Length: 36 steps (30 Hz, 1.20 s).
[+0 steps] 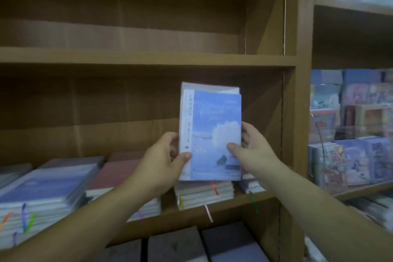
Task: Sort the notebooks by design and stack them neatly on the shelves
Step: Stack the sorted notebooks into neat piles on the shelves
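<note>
Your left hand (168, 155) & right hand (251, 151) grip the blue sky notebooks (210, 134) upright between them, above shelf stack (204, 194).

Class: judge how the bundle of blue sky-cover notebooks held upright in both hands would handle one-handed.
Probably stiff: the bundle of blue sky-cover notebooks stands upright without sagging. Likely to slide apart: the rear one sits offset at the top. Left hand and right hand both pinch it, hinting at some weight.

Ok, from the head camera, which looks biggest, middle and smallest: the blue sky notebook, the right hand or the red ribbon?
1. blue sky notebook
2. right hand, holding it
3. red ribbon, clearly smallest
</note>
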Each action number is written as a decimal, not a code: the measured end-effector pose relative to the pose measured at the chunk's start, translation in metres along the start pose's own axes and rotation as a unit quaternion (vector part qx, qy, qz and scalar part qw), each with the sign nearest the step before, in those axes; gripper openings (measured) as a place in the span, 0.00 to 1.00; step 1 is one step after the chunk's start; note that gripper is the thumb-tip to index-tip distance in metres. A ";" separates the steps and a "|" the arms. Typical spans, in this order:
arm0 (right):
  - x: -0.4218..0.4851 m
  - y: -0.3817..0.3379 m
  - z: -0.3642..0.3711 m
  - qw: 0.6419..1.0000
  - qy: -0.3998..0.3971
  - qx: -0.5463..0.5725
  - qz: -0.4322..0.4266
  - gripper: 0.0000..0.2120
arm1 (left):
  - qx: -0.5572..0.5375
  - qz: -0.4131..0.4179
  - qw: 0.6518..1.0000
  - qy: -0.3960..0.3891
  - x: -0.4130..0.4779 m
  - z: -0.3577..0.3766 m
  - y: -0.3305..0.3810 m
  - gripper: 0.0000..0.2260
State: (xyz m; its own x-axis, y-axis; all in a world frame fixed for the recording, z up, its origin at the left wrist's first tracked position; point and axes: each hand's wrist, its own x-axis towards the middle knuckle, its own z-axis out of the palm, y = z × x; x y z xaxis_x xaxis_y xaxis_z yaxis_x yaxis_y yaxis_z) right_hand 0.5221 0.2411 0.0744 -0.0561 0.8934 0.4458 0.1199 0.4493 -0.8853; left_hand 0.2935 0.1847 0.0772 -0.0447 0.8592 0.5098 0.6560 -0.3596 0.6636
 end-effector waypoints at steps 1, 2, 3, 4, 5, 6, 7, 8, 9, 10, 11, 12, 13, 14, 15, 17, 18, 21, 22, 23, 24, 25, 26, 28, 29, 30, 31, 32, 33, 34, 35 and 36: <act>0.002 0.002 0.006 1.000 -0.003 -0.001 -0.014 0.27 | 0.024 -0.005 1.000 0.007 0.003 -0.002 -0.005 0.21; 0.004 0.003 0.011 0.999 -0.009 -0.011 -0.029 0.26 | 0.042 -0.011 0.999 0.009 0.006 -0.004 -0.009 0.21; 0.005 0.004 0.015 0.999 -0.012 -0.027 -0.043 0.24 | 0.055 -0.015 0.998 0.008 0.007 -0.005 -0.013 0.19; 0.007 0.006 0.018 0.997 -0.013 -0.046 -0.053 0.23 | 0.065 -0.014 0.998 0.007 0.006 -0.006 -0.016 0.17; 0.009 0.009 0.020 0.996 -0.015 -0.063 -0.058 0.21 | 0.078 -0.008 0.997 0.005 0.006 -0.005 -0.019 0.15; 0.010 0.013 0.022 0.995 -0.018 -0.079 -0.056 0.20 | 0.094 -0.005 0.996 -0.001 0.004 -0.004 -0.022 0.13; 0.011 0.017 0.022 0.994 -0.024 -0.091 -0.052 0.18 | 0.114 -0.002 0.993 -0.012 0.003 -0.003 -0.024 0.11; 0.011 0.021 0.022 0.992 -0.031 -0.111 -0.050 0.16 | 0.134 0.002 0.991 -0.022 0.001 -0.002 -0.025 0.10; 0.011 0.025 0.022 0.989 -0.036 -0.135 -0.053 0.14 | 0.155 0.007 0.987 -0.029 0.001 0.000 -0.027 0.10; 0.010 0.028 0.021 0.984 -0.041 -0.166 -0.058 0.13 | 0.181 0.013 0.983 -0.032 0.000 0.002 -0.028 0.10; 0.010 0.030 0.021 0.978 -0.047 -0.195 -0.064 0.13 | 0.215 0.019 0.976 -0.030 -0.001 0.003 -0.029 0.12; 0.009 0.032 0.021 0.971 -0.049 -0.222 -0.068 0.12 | 0.253 0.026 0.967 -0.026 -0.001 0.005 -0.028 0.13; 0.008 0.034 0.022 0.966 -0.050 -0.242 -0.071 0.11 | 0.283 0.029 0.958 -0.025 -0.003 0.007 -0.028 0.14; 0.007 0.036 0.023 0.962 -0.050 -0.259 -0.074 0.10 | 0.307 0.025 0.951 -0.031 -0.005 0.009 -0.028 0.16; 0.007 0.038 0.025 0.957 -0.045 -0.277 -0.077 0.09 | 0.325 0.019 0.945 -0.040 -0.006 0.012 -0.028 0.19; 0.007 0.044 0.027 0.951 -0.037 -0.296 -0.079 0.07 | 0.345 0.012 0.937 -0.053 -0.009 0.018 -0.029 0.21; 0.006 0.045 0.028 0.953 -0.038 -0.292 -0.075 0.09 | 0.341 0.012 0.938 -0.054 -0.009 0.020 -0.029 0.18; 0.004 0.043 0.026 0.969 -0.032 -0.235 -0.066 0.16 | 0.270 0.013 0.962 -0.042 -0.005 0.016 -0.027 0.06; 0.004 0.040 0.025 0.975 -0.023 -0.209 -0.071 0.16 | 0.230 0.011 0.972 -0.038 -0.003 0.012 -0.026 0.04; 0.004 0.037 0.023 0.979 -0.016 -0.187 -0.076 0.16 | 0.191 0.007 0.981 -0.036 -0.001 0.008 -0.025 0.06; 0.005 0.032 0.021 0.982 -0.011 -0.172 -0.079 0.14 | 0.163 0.003 0.986 -0.038 0.001 0.005 -0.022 0.07; 0.004 0.027 0.019 0.982 -0.007 -0.170 -0.080 0.13 | 0.146 -0.001 0.988 -0.042 0.002 0.002 -0.020 0.09; 0.004 0.021 0.018 0.982 -0.004 -0.169 -0.080 0.12 | 0.132 -0.011 0.990 -0.045 0.003 -0.001 -0.017 0.10; 0.004 0.012 0.016 0.983 -0.010 -0.173 -0.066 0.09 | 0.098 -0.035 0.994 -0.045 0.004 -0.004 -0.011 0.11; 0.004 0.008 0.017 0.982 -0.019 -0.183 -0.043 0.09 | 0.090 -0.041 0.994 -0.038 0.005 -0.005 -0.007 0.12; 0.005 0.006 0.017 0.980 -0.027 -0.198 -0.017 0.11 | 0.097 -0.041 0.994 -0.029 0.007 -0.006 -0.003 0.12; 0.007 0.005 0.018 0.975 -0.032 -0.219 0.009 0.14 | 0.111 -0.041 0.993 -0.022 0.010 -0.006 0.000 0.12; 0.009 0.005 0.018 0.972 -0.035 -0.232 0.029 0.16 | 0.128 -0.045 0.990 -0.021 0.013 -0.006 0.002 0.11; 0.012 0.007 0.019 0.969 -0.033 -0.240 0.046 0.17 | 0.144 -0.056 0.988 -0.029 0.015 -0.005 0.004 0.10; 0.014 0.009 0.020 0.967 -0.029 -0.246 0.056 0.16 | 0.160 -0.070 0.984 -0.044 0.015 -0.003 0.004 0.09; 0.016 0.011 0.021 0.966 -0.021 -0.252 0.061 0.15 | 0.179 -0.079 0.979 -0.057 0.015 0.001 0.003 0.09; 0.016 0.013 0.022 0.965 -0.015 -0.253 0.061 0.15 | 0.200 -0.080 0.974 -0.066 0.014 0.006 0.000 0.09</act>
State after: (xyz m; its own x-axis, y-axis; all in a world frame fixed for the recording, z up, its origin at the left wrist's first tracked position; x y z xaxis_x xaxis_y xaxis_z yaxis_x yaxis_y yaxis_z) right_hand 0.5005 0.2616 0.0675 -0.0381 0.9429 0.3310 0.5955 0.2874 -0.7502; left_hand 0.2972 0.1991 0.0809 -0.0898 0.9415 0.3248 0.8906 -0.0700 0.4493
